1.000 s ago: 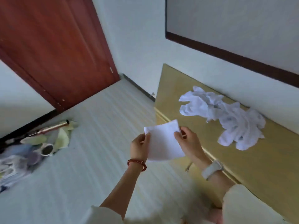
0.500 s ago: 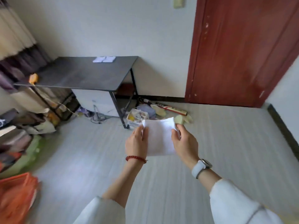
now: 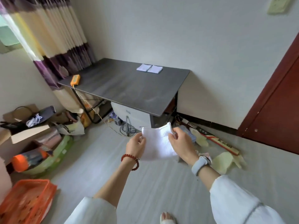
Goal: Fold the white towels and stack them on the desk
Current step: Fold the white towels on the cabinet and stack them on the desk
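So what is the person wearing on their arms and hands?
Both arms wear loose white sleeves pushed up toward the elbows. The left hand has a red beaded bracelet round its wrist. The right hand has a smartwatch with a pale grey-blue band on its wrist. No gloves or rings show on the fingers.
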Tool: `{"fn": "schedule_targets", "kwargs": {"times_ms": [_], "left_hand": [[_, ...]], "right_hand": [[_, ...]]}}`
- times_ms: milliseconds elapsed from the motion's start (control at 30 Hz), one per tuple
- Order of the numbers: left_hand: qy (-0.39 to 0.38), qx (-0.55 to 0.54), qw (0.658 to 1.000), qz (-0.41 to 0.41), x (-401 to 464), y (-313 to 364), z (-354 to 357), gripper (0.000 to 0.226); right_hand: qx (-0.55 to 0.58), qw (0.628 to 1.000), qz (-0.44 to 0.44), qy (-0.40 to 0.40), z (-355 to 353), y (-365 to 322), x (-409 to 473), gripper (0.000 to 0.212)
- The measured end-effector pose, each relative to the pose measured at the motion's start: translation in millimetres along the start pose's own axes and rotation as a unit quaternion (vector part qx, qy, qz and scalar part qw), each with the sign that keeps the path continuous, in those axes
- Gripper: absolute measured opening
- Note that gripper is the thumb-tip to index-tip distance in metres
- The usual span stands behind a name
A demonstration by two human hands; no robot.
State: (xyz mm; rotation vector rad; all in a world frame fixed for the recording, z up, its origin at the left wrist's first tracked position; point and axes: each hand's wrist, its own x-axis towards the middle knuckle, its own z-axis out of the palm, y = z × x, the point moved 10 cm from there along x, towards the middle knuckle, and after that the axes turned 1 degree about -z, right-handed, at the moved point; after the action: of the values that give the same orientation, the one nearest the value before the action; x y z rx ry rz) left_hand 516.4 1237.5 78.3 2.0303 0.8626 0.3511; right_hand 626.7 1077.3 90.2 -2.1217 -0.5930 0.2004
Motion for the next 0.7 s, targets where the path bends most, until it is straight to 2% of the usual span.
{"fn": "schedule_targets", "kwargs": {"times_ms": [167,367,533,700], "left_hand": [[0.030,0.023,0.999,-0.028,141,4,-44,0.022],[0.028,-0.014,0.998,-0.045,291,-25,-83,0.017],[0.001,-0.045,0.998,-0.039,437,-53,-107,0.015],[-0.072,-0.056,0.995,-0.048,580,-72,-118,0.018]], "right_hand": [[0.103,0.991,0.040,-0.081,52,-33,135,0.019],[0.179,0.966,0.099,-0.158,141,-60,264,0.028],[0.186,0.965,0.118,-0.140,216,-70,382,0.011],[0.194,0.958,0.188,-0.092,267,-77,496,0.011]]}}
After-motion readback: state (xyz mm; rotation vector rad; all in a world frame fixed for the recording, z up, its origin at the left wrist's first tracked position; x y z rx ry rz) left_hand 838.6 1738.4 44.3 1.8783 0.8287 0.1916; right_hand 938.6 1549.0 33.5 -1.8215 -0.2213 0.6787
